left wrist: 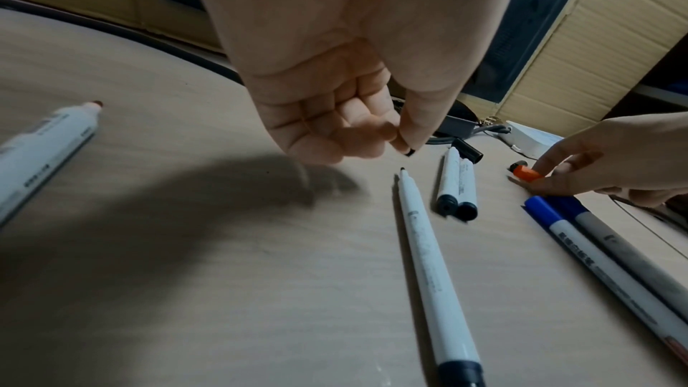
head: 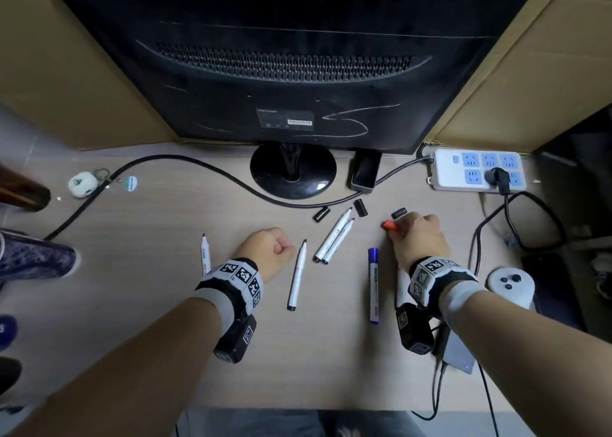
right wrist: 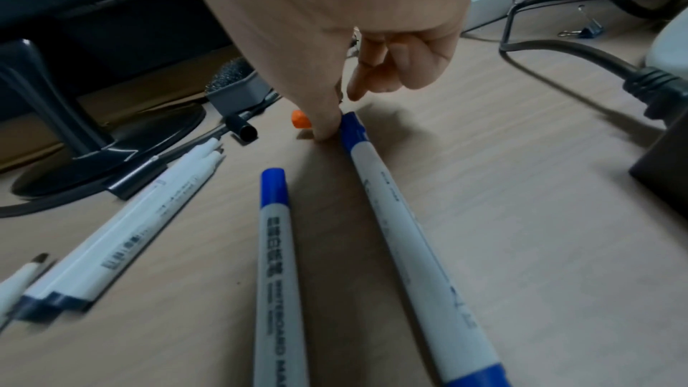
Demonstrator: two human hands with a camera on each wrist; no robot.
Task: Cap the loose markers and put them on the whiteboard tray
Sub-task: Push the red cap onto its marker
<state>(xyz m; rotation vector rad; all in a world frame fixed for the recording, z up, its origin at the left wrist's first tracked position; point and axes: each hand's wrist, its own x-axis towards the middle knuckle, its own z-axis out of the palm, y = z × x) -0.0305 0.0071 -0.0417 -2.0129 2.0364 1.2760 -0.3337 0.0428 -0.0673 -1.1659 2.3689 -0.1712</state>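
My right hand pinches a small orange cap against the desk, thumb tip down beside it. My left hand hovers curled in a fist, thumb against fingers, holding nothing I can see. Uncapped markers lie between the hands: one single and a pair side by side. A red-tipped uncapped marker lies left of my left wrist. A blue-capped marker lies by my right wrist, with a second blue marker under it. Three black caps lie loose.
A monitor on its round stand base fills the back of the desk. A black cable crosses the desk. A power strip sits back right, a white controller right, a small dark box by the stand.
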